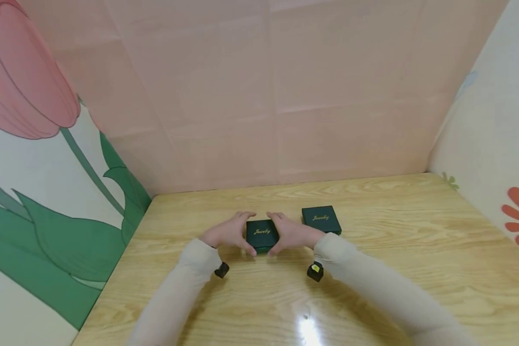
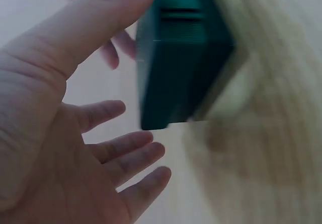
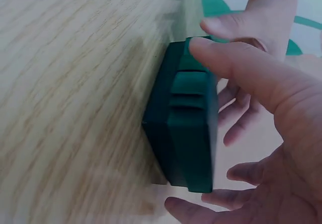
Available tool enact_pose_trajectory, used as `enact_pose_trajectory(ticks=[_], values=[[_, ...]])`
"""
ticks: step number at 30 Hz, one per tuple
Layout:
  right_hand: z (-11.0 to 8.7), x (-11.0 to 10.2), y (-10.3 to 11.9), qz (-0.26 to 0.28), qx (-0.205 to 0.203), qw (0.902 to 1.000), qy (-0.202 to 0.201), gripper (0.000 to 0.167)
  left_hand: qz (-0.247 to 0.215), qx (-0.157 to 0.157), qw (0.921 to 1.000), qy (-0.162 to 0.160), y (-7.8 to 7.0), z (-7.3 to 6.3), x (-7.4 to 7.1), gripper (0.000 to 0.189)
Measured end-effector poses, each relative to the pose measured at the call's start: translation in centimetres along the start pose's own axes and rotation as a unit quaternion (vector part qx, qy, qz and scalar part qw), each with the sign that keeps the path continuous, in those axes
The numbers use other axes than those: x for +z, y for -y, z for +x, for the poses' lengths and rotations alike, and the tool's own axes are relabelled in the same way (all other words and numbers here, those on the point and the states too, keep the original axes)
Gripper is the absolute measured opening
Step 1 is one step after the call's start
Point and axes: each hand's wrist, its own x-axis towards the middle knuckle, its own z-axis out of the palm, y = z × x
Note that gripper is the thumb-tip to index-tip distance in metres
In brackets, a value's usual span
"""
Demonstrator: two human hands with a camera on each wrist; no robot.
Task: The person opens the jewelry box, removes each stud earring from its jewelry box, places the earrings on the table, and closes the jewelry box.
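Note:
A small dark green jewelry box [image 1: 262, 233] with gold lettering on its lid lies between my two hands on the wooden table. Folded ribbon-like bands show on its near side in the right wrist view, where the box [image 3: 188, 128] is seen edge-on. My left hand [image 1: 233, 232] curves loosely about its left side, thumb in front and spread fingers behind; a gap shows between several fingers and the box [image 2: 173, 78]. My right hand [image 1: 290, 231] mirrors it on the right. Its thumb [image 3: 231, 65] overlaps the front edge, while its other fingers look relaxed.
A second, similar green box [image 1: 321, 218] lies to the right, just behind my right wrist. Black wrist cameras [image 1: 315, 271] hang below both cuffs. The wood-grain table [image 1: 259, 307] meets a pink backdrop [image 1: 277, 105] and flower-printed side walls.

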Motion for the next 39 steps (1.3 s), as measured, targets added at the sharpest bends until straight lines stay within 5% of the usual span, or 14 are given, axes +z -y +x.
enact_pose_trajectory(ticks=[6, 12, 23, 30, 39], values=[[0.7, 0.4, 0.0, -0.01, -0.002, 0.9999, 0.002, 0.11, 0.006, 0.024, 0.9997, 0.006, 1.2, 0.6, 1.2, 0.115], [0.6, 0.2, -0.1, -0.01, -0.007, 0.9999, -0.006, 0.102, 0.01, 0.043, 0.999, -0.008, 0.7, 0.8, 1.5, 0.105], [-4.5, -2.7, 0.3, -0.074, -0.049, 0.9946, -0.052, 0.1, 0.02, 0.068, 0.996, -0.055, -4.5, -0.8, 1.7, 0.1], [-8.9, -3.6, 0.3, -0.097, -0.074, 0.9895, -0.078, 0.097, 0.014, 0.1, 0.9913, -0.084, -7.4, -1.8, 3.6, 0.097], [-11.3, -1.5, -1.1, -0.06, -0.054, 0.9951, -0.057, 0.097, 0.015, 0.084, 0.9957, -0.036, -8.2, -1.8, 6.6, 0.1]])
